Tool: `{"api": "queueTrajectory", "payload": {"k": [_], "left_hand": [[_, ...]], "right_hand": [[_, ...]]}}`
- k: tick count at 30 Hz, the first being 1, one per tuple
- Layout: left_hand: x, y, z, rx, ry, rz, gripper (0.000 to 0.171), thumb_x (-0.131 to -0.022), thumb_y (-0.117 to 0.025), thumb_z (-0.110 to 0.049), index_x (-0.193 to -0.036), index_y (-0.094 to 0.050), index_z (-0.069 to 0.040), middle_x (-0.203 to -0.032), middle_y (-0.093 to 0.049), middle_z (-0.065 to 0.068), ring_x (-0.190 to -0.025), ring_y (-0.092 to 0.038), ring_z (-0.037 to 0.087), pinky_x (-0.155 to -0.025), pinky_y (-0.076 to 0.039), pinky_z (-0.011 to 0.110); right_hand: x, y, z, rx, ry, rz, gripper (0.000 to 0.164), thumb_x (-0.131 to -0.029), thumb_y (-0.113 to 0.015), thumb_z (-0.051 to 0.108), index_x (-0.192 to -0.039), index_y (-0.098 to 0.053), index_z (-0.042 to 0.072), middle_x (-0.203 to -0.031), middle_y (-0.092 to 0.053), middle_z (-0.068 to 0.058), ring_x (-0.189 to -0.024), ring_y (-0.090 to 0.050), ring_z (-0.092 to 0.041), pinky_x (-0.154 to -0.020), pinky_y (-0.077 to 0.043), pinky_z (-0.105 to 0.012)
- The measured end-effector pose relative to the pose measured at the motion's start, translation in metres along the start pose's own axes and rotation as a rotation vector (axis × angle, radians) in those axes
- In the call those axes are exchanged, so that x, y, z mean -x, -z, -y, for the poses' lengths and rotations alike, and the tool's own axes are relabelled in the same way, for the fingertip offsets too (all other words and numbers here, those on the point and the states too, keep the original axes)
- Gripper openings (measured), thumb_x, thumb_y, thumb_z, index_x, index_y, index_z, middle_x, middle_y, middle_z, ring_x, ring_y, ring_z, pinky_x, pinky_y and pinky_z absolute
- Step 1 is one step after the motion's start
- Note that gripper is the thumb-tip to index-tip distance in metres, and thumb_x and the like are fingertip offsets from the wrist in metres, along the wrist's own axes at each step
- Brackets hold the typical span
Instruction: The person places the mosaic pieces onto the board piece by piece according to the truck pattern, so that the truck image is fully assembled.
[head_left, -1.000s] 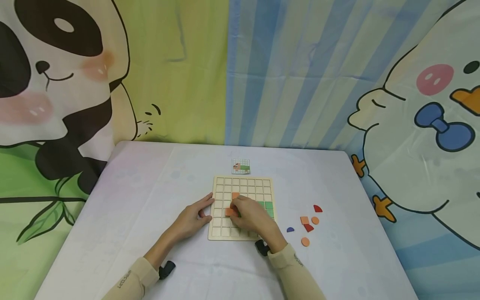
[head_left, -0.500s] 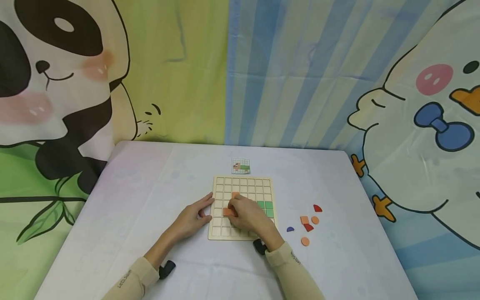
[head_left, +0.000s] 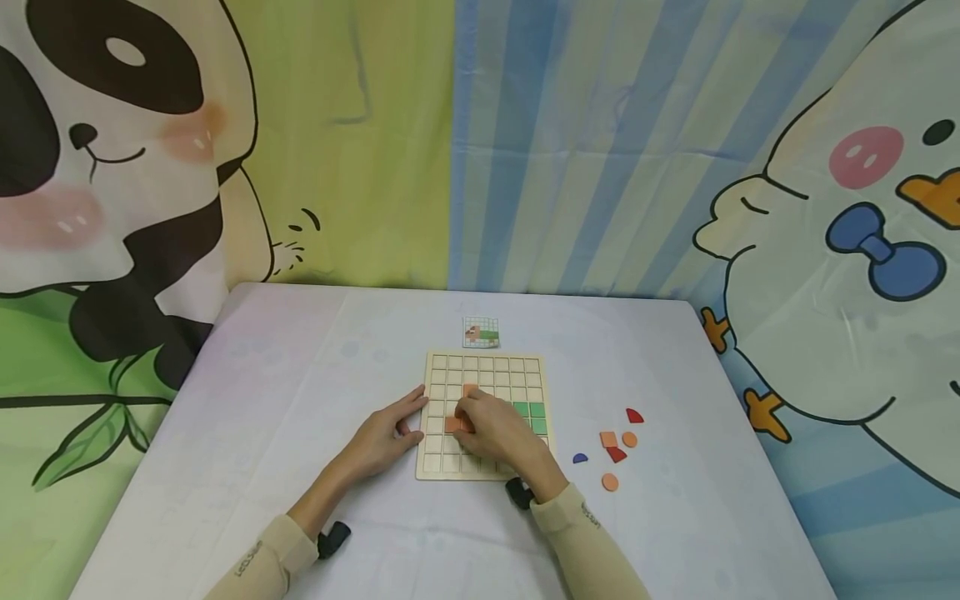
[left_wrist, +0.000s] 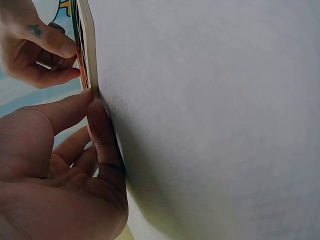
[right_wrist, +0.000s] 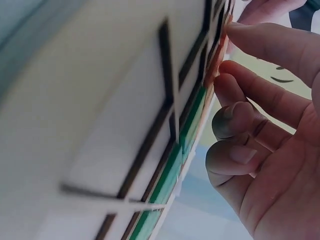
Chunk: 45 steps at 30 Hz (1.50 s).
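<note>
A wooden grid board (head_left: pixel 438 467) lies in the middle of the table. My left hand (head_left: pixel 382 437) rests at its left side; the thumb and forefinger touch the edge at separate spots. Over the middle of the board, my right hand (head_left: pixel 498 425) has its fingers curled, thumb and forefinger pinching an orange square tile (head_left: pixel 453 425) down at the cells. In the right wrist view both fingertips meet the orange tiles (right_wrist: pixel 214 65). Another orange tile (head_left: pixel 470 389) sits higher up, partly covered by the hand. Green square tiles (head_left: pixel 537 410) fill cells at the right.
Right of the board lie loose pieces: an orange square (head_left: pixel 608 439), orange discs (head_left: pixel 611 482), red quarter-circle-like pieces (head_left: pixel 635 416) and a blue half-disc (head_left: pixel 581 458). A small pattern card (head_left: pixel 481 332) lies beyond the board's far edge. Printed cloth backs the table.
My right hand and its orange tile have shifted slightly left, and the tile now lines up with a cell. My left hand keeps its place at the board's edge.
</note>
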<state>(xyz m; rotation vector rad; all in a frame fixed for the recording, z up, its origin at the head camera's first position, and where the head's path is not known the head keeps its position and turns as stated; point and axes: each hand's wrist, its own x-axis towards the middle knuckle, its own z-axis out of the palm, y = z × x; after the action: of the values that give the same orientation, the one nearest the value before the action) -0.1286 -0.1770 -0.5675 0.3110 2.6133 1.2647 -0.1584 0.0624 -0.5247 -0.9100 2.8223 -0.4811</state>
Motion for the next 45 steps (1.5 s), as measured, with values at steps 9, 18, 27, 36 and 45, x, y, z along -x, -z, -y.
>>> {"api": "queueTrajectory", "payload": {"k": [9, 18, 27, 36, 45], "left_hand": [[-0.001, -0.003, 0.001, -0.001, -0.01, -0.003, 0.066, -0.097, -0.075, -0.01, -0.158, -0.049, -0.007, -0.174, -0.035, 0.001, -0.074, -0.049, 0.006, -0.07, -0.041, 0.024], [-0.001, -0.002, 0.0, -0.008, 0.003, -0.005, 0.067, -0.097, -0.075, -0.01, -0.159, -0.049, -0.007, -0.175, -0.034, 0.001, -0.074, -0.049, 0.007, -0.07, -0.041, 0.024], [0.0, -0.003, -0.001, 0.006, 0.007, -0.015, 0.067, -0.096, -0.075, -0.008, -0.158, -0.049, -0.006, -0.174, -0.036, 0.002, -0.076, -0.05, 0.008, -0.069, -0.041, 0.024], [0.0, -0.002, -0.003, -0.003, 0.003, -0.013, 0.067, -0.096, -0.076, -0.009, -0.158, -0.049, -0.007, -0.174, -0.036, 0.001, -0.075, -0.051, 0.007, -0.072, -0.041, 0.024], [0.001, -0.003, -0.002, -0.017, 0.005, -0.017, 0.067, -0.097, -0.075, -0.01, -0.158, -0.049, -0.006, -0.174, -0.035, 0.002, -0.077, -0.051, 0.007, -0.074, -0.041, 0.024]], "right_hand": [[0.024, 0.016, -0.024, -0.062, -0.079, -0.064, 0.02, -0.095, -0.078, 0.024, -0.109, -0.076, 0.011, -0.097, -0.068, 0.002, -0.082, -0.057, -0.01, -0.075, -0.052, -0.029], [0.06, 0.031, -0.063, -0.102, -0.258, -0.119, 0.023, -0.092, -0.082, 0.02, -0.111, -0.077, 0.009, -0.098, -0.07, 0.001, -0.086, -0.062, -0.013, -0.079, -0.054, -0.035], [0.094, 0.042, -0.098, -0.114, -0.377, -0.129, 0.029, -0.093, -0.08, 0.018, -0.117, -0.076, 0.005, -0.105, -0.073, -0.005, -0.092, -0.068, -0.021, -0.079, -0.055, -0.037], [0.125, 0.043, -0.128, -0.129, -0.471, -0.13, 0.03, -0.094, -0.078, 0.02, -0.118, -0.075, 0.002, -0.106, -0.074, -0.01, -0.09, -0.071, -0.022, -0.079, -0.059, -0.041], [0.144, 0.044, -0.143, -0.111, -0.519, -0.14, 0.029, -0.094, -0.079, 0.019, -0.115, -0.075, 0.0, -0.103, -0.074, -0.011, -0.088, -0.067, -0.022, -0.078, -0.058, -0.041]]}}
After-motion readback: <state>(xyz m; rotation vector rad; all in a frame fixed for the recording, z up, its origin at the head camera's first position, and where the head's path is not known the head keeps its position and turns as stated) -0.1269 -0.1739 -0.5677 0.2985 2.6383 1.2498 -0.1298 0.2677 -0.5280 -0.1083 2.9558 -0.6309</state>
